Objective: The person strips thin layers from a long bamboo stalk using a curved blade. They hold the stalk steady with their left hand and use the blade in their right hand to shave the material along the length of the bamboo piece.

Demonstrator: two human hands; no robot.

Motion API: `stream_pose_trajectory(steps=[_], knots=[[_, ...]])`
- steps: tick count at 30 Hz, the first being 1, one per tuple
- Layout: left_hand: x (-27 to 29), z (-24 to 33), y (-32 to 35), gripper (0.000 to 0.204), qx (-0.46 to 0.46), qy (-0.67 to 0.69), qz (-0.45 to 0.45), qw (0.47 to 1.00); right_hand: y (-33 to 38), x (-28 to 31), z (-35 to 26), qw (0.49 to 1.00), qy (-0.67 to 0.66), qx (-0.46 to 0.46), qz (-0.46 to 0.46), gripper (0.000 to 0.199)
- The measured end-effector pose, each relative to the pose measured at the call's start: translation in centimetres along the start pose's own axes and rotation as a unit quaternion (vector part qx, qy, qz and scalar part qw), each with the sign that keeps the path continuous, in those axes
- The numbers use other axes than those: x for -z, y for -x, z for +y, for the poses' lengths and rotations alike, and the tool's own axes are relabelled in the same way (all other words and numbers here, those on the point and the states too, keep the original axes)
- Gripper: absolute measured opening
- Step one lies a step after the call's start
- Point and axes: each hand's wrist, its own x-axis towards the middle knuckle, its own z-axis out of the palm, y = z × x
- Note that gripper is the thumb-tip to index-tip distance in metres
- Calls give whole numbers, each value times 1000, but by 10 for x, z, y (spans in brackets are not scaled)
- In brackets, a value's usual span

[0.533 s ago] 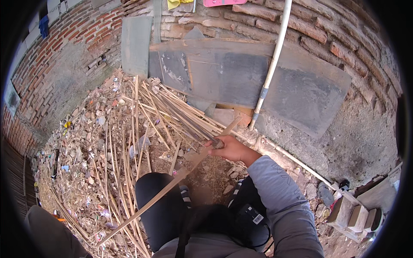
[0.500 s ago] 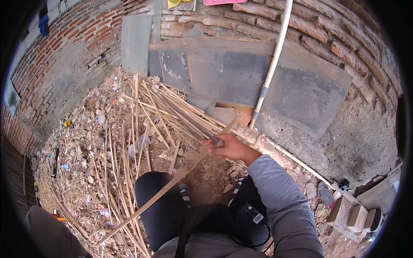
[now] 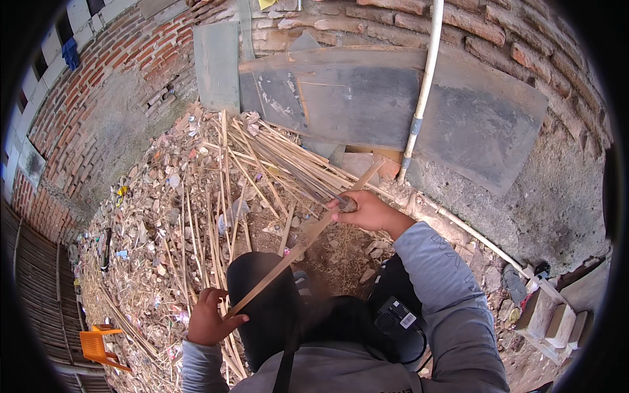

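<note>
A long, flat bamboo strip (image 3: 282,265) runs slantwise over my knee. My left hand (image 3: 211,319) grips its lower end, with the thumb along the strip. Farther up, my right hand (image 3: 370,211) is closed round the short handle of what looks like a long, dark-bladed knife (image 3: 347,205). The blade points away to the upper left and blends with the sticks behind it. The strip passes beneath my right fingers, and whether they also press on it I cannot make out.
Several bamboo strips (image 3: 288,157) lie piled on rubble-strewn ground (image 3: 147,216). Dark boards (image 3: 354,98) lean on the brick wall beside a white pipe (image 3: 426,78). An orange plastic chair (image 3: 98,346) stands at left, a wooden step-like object (image 3: 557,324) at right.
My left hand has come into view and taken hold of the strip's lower end. The whole view has shifted, bringing the orange chair fully into sight. My right hand keeps its grip.
</note>
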Motion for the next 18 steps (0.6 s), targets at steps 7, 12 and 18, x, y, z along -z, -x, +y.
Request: stream_pose_trajectory(steps=[7,12,18], knots=[[-45,-10,21,29,101,44,17,994,-3,-3,3,999,36,-14,24,42],[-35,-17,-14,25,64,39,15,997,-3,-4,11,996,74,13,50,56],[-19,-36,-82,26,24,44,-46,998,-11,9,-2,993,95,-14,65,47]])
